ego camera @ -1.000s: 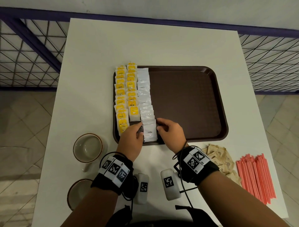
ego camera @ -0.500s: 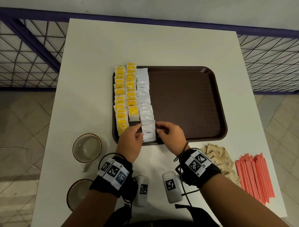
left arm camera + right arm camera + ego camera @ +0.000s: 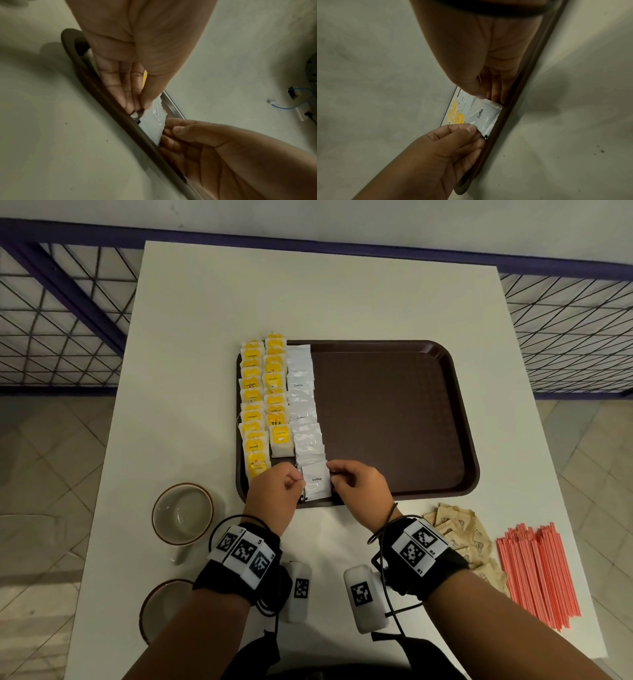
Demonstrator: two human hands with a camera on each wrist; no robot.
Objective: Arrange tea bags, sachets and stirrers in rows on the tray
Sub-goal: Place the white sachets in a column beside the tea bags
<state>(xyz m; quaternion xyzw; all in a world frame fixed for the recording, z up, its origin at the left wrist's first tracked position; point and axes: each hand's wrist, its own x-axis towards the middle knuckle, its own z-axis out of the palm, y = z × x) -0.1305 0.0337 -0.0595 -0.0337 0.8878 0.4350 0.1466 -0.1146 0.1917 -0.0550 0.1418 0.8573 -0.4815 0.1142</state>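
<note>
A brown tray (image 3: 394, 412) lies on the white table (image 3: 308, 296). Along its left side run two rows of yellow tea bags (image 3: 263, 402) and one row of white coffee sachets (image 3: 301, 405). The nearest white sachet (image 3: 317, 481), marked "Coffee" (image 3: 482, 113), lies at the tray's front edge. My left hand (image 3: 274, 494) pinches its left edge and my right hand (image 3: 359, 487) pinches its right edge. In the left wrist view the sachet (image 3: 152, 125) sits between the fingertips (image 3: 137, 106) of the left hand and those of the right hand (image 3: 173, 129), just inside the tray rim (image 3: 109, 102).
Brown paper sachets (image 3: 459, 539) are piled at the front right of the table, with a bundle of red stirrers (image 3: 537, 573) beside them. Two brown-rimmed cups (image 3: 183, 513) (image 3: 161, 607) stand at the front left. A wire railing (image 3: 61, 313) borders the table.
Both hands have stayed on the front coffee sachet, shifting it only slightly at the end of the white row. Nothing else has moved.
</note>
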